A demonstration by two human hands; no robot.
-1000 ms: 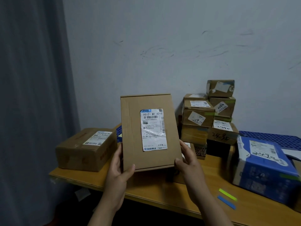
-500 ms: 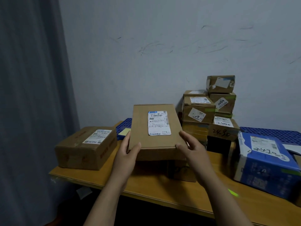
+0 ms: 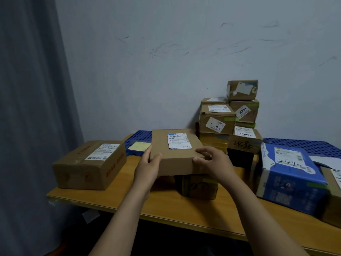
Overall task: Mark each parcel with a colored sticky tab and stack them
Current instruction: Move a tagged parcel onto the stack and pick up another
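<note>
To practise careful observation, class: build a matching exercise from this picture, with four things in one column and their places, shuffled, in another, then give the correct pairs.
Things
1. flat brown parcel
2. blue parcel
3. yellow note pad
4. large brown carton

Places
A. on the blue crate
B. held between the left hand and the right hand
C. left end of the table
D. right side of the table

Pairs: 1-B, 2-D, 3-A, 4-C
</note>
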